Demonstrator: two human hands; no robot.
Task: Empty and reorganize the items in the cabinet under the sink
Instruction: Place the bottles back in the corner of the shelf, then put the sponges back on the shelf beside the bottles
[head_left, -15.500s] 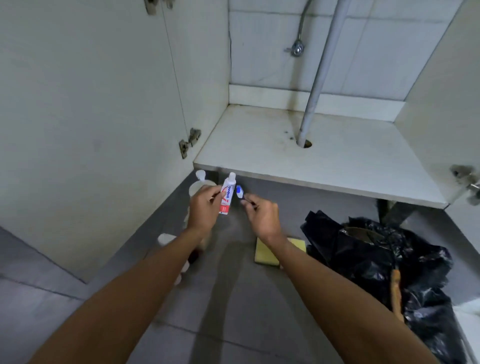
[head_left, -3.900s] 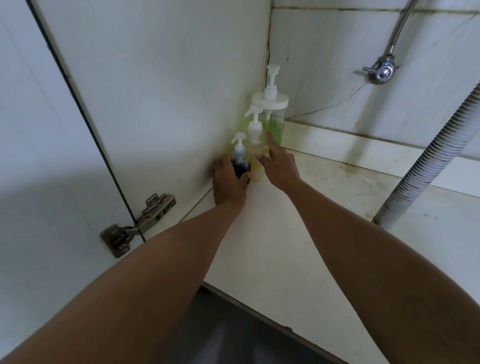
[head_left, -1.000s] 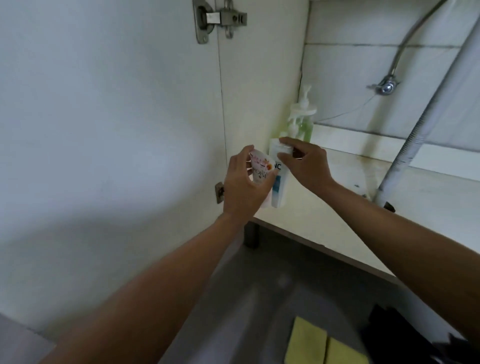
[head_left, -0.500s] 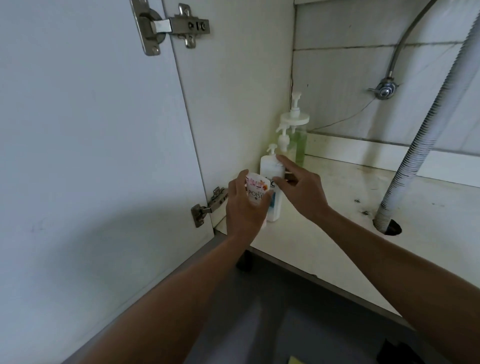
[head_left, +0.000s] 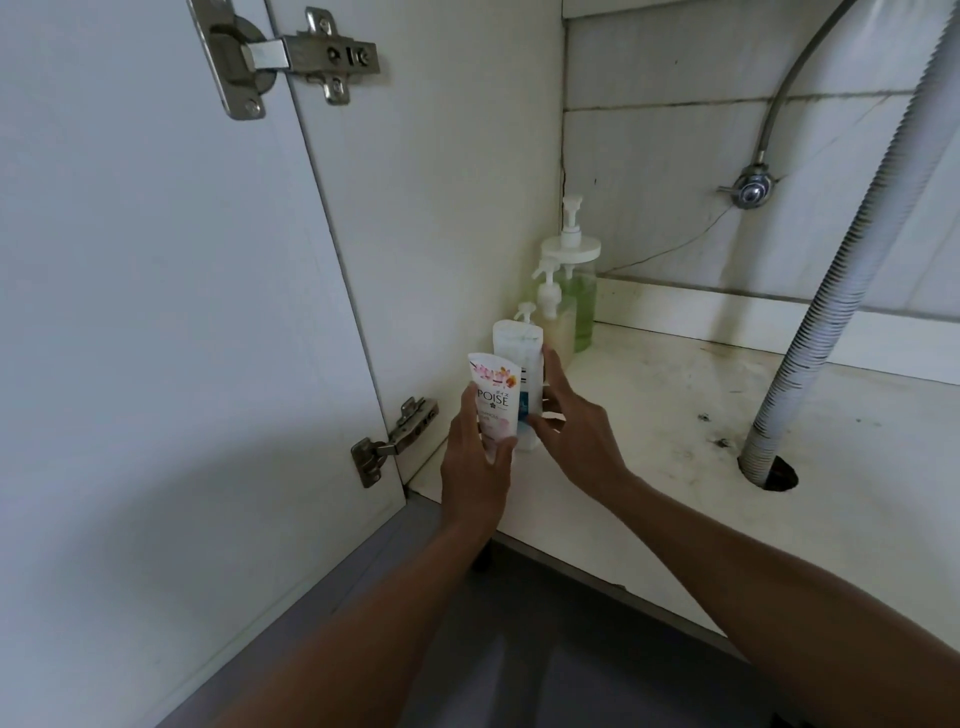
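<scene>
My left hand (head_left: 475, 467) grips a white and pink POISE tube (head_left: 496, 400), cap end down, at the front left corner of the cabinet floor (head_left: 649, 467). Just behind it stands a taller white and blue tube (head_left: 522, 358), and my right hand (head_left: 574, 436) holds it by its right side. Along the left wall behind them stand a small pump bottle (head_left: 525, 314) that is mostly hidden, a yellowish pump bottle (head_left: 553, 322) and, furthest back, a large clear pump bottle with green liquid (head_left: 579, 291).
The open left cabinet door (head_left: 156, 312) hangs on two metal hinges (head_left: 395, 441). A ribbed grey drain hose (head_left: 852, 280) drops into a hole in the cabinet floor at the right. A water valve (head_left: 750, 189) sits on the tiled back wall. Grey floor lies below.
Both hands have lowered the two tubes toward the cabinet floor by the left wall. My right fingers have slid from the top of the white and blue tube to its side.
</scene>
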